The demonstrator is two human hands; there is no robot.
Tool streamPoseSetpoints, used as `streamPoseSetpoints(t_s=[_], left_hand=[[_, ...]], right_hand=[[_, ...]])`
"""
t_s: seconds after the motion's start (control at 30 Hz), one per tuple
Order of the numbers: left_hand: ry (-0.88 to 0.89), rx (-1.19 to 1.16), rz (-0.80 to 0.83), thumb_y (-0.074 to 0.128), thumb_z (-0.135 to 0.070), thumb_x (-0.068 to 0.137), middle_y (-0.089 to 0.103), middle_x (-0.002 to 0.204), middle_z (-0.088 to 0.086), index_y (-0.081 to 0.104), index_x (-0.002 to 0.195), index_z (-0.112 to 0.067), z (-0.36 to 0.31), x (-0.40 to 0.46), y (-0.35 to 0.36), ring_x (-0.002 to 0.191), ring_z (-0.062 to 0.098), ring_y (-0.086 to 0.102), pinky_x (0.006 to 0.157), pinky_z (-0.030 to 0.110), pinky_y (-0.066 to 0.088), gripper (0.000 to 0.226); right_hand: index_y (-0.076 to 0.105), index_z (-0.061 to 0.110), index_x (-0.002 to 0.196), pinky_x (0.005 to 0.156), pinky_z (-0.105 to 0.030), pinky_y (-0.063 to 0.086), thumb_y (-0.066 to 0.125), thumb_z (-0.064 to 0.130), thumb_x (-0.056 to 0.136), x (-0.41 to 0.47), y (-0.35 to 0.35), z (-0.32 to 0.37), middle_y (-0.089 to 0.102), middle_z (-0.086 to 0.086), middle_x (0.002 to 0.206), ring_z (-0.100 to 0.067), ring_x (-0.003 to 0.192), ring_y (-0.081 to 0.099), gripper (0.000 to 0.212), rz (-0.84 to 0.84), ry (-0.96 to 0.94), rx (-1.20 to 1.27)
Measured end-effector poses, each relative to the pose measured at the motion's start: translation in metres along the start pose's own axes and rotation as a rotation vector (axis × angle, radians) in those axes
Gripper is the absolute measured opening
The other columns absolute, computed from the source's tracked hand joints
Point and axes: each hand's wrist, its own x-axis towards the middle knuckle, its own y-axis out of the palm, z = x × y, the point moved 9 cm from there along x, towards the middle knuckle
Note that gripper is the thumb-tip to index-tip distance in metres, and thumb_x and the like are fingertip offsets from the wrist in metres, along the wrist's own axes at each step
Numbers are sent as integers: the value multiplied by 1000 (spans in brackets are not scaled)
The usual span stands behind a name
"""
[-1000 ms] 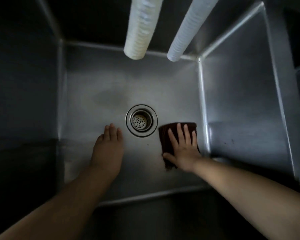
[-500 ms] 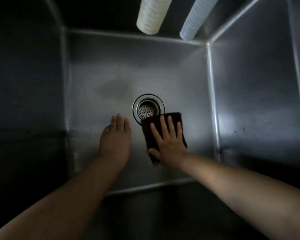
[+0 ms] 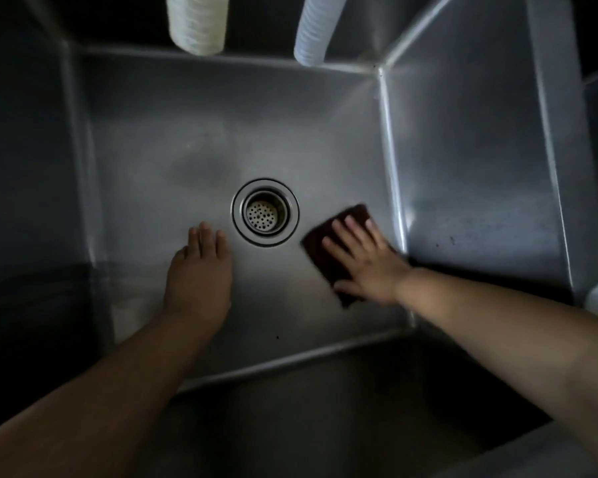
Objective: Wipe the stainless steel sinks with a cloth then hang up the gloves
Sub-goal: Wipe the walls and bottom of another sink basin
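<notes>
From the head camera I am looking straight down into a deep steel sink [image 3: 463,167]. Both bare arms are reaching down to the bottom of it.

The left hand [image 3: 198,270] is lying flat on the sink floor, palm down. Its fingers are straight and close together, pointing away from me, and it is holding nothing. It is sitting just to the left of the drain [image 3: 265,212], near it but not touching it.

The right hand [image 3: 363,262] is pressing flat on a dark red cloth [image 3: 328,250]. Its fingers are spread out and straight on top of the cloth, not curled round it. This hand is looking a bit blurry.

The sink floor is looking grey and dull, with a few tiny dark specks on it. The round drain is sitting in the middle, with a strainer full of little holes. The walls are going up steeply on all sides, and the right wall is catching the most light. The room is looking dim. Two white ribbed hoses [image 3: 197,22] are hanging down over the far edge of the sink.

The cloth is lying on the sink floor to the right of the drain, close to the right wall. It is under my right hand and well apart from my left hand, with the drain sitting between the two hands
</notes>
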Motion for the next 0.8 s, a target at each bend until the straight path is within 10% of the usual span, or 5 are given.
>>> streamPoseSetpoints(t_s=[0.33,0.8], left_hand=[[18,24,-2,67,-44,80,-5,155,26,-5,148,-2,0,-2,-1,144,38,5,113,40,21,108],[48,-26,34,65,-46,82,-7,156,23,-7,148,-3,3,-5,-3,145,35,2,113,39,22,106]], right_hand=[[-21,12,147,115,-41,-8,30,47,97,-12,0,-44,-27,-16,153,-32,143,-18,79,26,407,254],[40,10,129,93,-40,43,58,27,88,-84,16,9,42,-14,132,-33,119,42,48,341,251,183]])
